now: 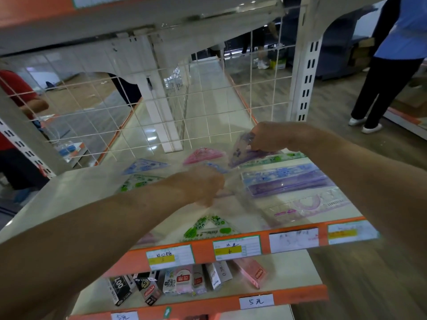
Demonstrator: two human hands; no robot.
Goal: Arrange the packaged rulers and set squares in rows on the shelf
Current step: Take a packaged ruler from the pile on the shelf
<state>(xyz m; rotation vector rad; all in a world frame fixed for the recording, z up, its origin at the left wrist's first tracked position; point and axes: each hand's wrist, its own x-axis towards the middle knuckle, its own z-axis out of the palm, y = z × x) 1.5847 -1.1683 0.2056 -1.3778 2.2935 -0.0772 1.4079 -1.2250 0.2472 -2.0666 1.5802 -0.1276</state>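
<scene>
On the cream shelf (69,195) lie several packaged set squares and rulers. My right hand (270,137) pinches a purple set square (245,152) tilted above the shelf's back right. My left hand (203,183) grips a clear packet (231,192) at the middle of the shelf. A pink set square (203,155) and a blue set square (145,165) lie at the back. A green set square (138,181) lies behind my left forearm, another green set square (210,225) near the front edge. Purple ruler packs (286,179) and a protractor pack (318,202) lie on the right.
A white wire grid (161,107) closes the shelf's back. An orange front strip (265,241) carries price labels. The shelf below holds small boxed goods (184,282). A person in dark trousers (381,88) stands at the right; another in red (13,88) at the left.
</scene>
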